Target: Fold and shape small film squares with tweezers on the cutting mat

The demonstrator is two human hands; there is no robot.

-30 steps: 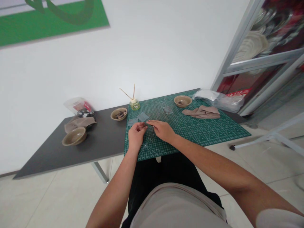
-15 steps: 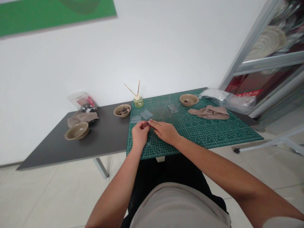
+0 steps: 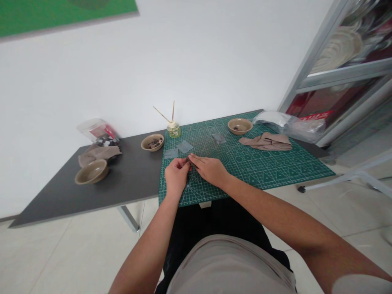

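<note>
My left hand (image 3: 177, 176) and my right hand (image 3: 210, 170) meet at the fingertips over the left part of a green cutting mat (image 3: 260, 167). Pinched between them is a small dark brown piece (image 3: 189, 161), mostly covered by the fingers, so its kind does not show. Just beyond the fingers, two clear plastic bags (image 3: 185, 146) lie flat, and another clear plastic bag (image 3: 219, 138) is farther right. A tan bowl (image 3: 152, 143) holding small dark and pinkish pieces stands left of the mat.
A second bowl (image 3: 240, 126) with a few dark bits stands at the back, near a crumpled brown cloth (image 3: 269, 141) and plastic packaging (image 3: 288, 122). Left are another bowl (image 3: 92, 172), a cloth (image 3: 98, 154) and a clear tub (image 3: 97, 130). A reed diffuser (image 3: 173, 129) stands by the wall.
The view has shifted slightly, so the table's things appear a little farther left. My fingertips have changed position slightly around the small piece; both hands stay together over the mat.
</note>
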